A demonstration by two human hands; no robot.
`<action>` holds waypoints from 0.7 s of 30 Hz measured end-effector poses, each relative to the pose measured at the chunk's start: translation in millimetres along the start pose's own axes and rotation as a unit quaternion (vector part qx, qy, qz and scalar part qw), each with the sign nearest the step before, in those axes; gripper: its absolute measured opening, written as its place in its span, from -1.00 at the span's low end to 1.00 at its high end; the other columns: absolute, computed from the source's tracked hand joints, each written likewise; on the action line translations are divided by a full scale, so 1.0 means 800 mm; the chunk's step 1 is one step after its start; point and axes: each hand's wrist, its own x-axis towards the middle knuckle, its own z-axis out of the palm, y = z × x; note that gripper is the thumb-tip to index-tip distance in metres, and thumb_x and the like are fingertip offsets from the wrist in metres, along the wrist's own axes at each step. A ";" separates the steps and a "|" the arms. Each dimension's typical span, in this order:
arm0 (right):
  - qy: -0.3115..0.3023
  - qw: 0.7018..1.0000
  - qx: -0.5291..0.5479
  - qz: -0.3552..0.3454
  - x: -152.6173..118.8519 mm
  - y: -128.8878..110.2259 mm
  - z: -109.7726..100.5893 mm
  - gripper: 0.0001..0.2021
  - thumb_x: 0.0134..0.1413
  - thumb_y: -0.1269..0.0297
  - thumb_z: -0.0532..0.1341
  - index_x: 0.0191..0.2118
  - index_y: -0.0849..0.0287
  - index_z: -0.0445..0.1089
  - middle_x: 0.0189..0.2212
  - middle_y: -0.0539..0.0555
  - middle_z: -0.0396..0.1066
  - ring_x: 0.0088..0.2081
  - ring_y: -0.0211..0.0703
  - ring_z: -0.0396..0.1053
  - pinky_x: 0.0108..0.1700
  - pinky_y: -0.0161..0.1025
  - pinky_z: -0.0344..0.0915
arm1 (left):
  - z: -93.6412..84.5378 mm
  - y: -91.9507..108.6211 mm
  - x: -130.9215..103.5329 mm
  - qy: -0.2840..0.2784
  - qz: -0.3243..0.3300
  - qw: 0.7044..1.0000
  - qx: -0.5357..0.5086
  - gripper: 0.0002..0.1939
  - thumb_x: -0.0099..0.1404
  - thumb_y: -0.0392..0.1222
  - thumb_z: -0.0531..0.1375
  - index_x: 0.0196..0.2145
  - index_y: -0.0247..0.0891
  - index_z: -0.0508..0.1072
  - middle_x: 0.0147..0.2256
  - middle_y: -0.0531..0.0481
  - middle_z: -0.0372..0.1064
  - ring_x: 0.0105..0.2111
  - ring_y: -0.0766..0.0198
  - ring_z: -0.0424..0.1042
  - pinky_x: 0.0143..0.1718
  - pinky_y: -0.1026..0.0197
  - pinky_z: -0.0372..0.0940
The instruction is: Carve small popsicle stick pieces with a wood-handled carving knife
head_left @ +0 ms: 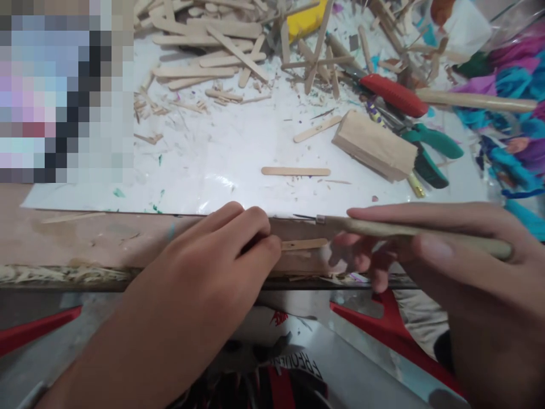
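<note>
My left hand (221, 255) is closed, its fingers pressing a wooden craft stick (304, 245) down near the table's front edge. A small dark mark shows on the stick beside my thumb, and its left end is hidden under my fingers. In my right hand (443, 250) lies a wooden-handled awl (383, 228), held between thumb and index finger. Its thin dark point faces left, a little above the stick and apart from it. Another craft stick (296, 171) lies flat on the white sheet just beyond my hands.
A wooden block (374, 146) sits at the right on the white sheet (204, 153), touching pliers with green handles (438, 142). Behind it lies a red-handled tool (394, 95). Craft sticks are heaped at the back (208, 42). Coloured crepe paper (515, 85) fills the right side.
</note>
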 end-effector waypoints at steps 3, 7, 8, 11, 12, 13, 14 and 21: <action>0.036 0.998 0.033 0.031 -0.021 0.002 0.005 -0.88 0.36 -0.08 0.72 -0.10 -0.28 0.97 -0.39 0.07 0.79 -0.52 0.02 0.64 -0.52 -0.18 0.60 | -0.004 0.003 0.002 -0.003 -0.008 1.000 -0.002 -0.58 0.81 -0.56 0.07 0.01 -0.18 0.65 0.06 -0.04 0.68 0.01 0.08 0.61 0.04 -0.05 0.49; -0.013 0.999 0.033 0.037 -0.003 0.011 -0.008 -0.93 0.33 -0.02 0.73 -0.12 -0.32 0.97 -0.44 0.06 0.78 -0.53 -0.01 0.69 -0.48 -0.29 0.63 | -0.006 0.008 0.001 -0.004 -0.026 1.000 0.005 -0.61 0.85 -0.53 0.10 0.02 -0.15 0.63 0.05 0.03 0.66 0.00 0.14 0.60 0.05 -0.02 0.45; -0.050 0.998 0.025 0.035 0.005 0.014 -0.013 -0.94 0.36 -0.03 0.71 -0.11 -0.32 0.97 -0.45 0.08 0.78 -0.53 0.03 0.71 -0.48 -0.28 0.66 | -0.006 0.009 0.000 -0.005 -0.033 0.999 0.002 -0.62 0.86 -0.52 0.12 0.03 -0.13 0.63 0.04 0.06 0.64 -0.01 0.16 0.59 0.06 -0.01 0.44; -0.120 0.993 -0.013 0.018 0.021 0.023 -0.025 -0.90 0.42 -0.09 0.66 -0.09 -0.32 0.97 -0.41 0.11 0.81 -0.52 0.13 0.77 -0.49 -0.25 0.68 | -0.005 0.011 -0.001 -0.009 -0.047 0.999 -0.003 -0.65 0.87 -0.50 0.14 0.06 -0.11 0.63 0.05 0.09 0.62 0.02 0.17 0.58 0.12 0.01 0.43; -0.122 0.992 -0.021 0.014 0.022 0.025 -0.028 -0.89 0.43 -0.11 0.66 -0.09 -0.35 0.97 -0.40 0.10 0.82 -0.52 0.14 0.77 -0.50 -0.25 0.67 | -0.005 0.011 -0.002 -0.010 -0.048 0.999 -0.004 -0.66 0.87 -0.48 0.15 0.07 -0.11 0.63 0.05 0.09 0.61 0.03 0.16 0.58 0.14 0.01 0.43; -0.115 0.993 -0.030 0.010 0.022 0.027 -0.030 -0.89 0.43 -0.13 0.66 -0.09 -0.37 0.97 -0.40 0.08 0.82 -0.53 0.14 0.77 -0.52 -0.26 0.66 | -0.005 0.011 -0.002 -0.011 -0.049 0.999 -0.004 -0.67 0.88 -0.47 0.15 0.08 -0.10 0.63 0.05 0.08 0.61 0.04 0.16 0.58 0.15 0.01 0.43; -0.108 0.993 -0.043 0.002 0.020 0.029 -0.032 -0.89 0.44 -0.15 0.66 -0.09 -0.39 0.97 -0.42 0.06 0.81 -0.54 0.12 0.76 -0.52 -0.26 0.65 | -0.005 0.012 -0.001 -0.013 -0.049 0.999 -0.004 -0.67 0.88 -0.46 0.14 0.09 -0.10 0.63 0.05 0.07 0.62 0.05 0.15 0.59 0.16 0.01 0.44; -0.088 0.968 -0.194 -0.129 0.007 0.029 -0.044 -0.88 0.52 -0.12 0.62 0.03 -0.45 0.97 -0.29 -0.01 0.86 -0.25 0.13 0.87 -0.29 -0.18 0.79 | -0.006 0.012 0.002 -0.007 -0.037 0.999 0.019 -0.63 0.90 -0.41 0.10 0.00 -0.14 0.66 0.02 0.01 0.65 0.01 0.08 0.61 0.03 -0.06 0.47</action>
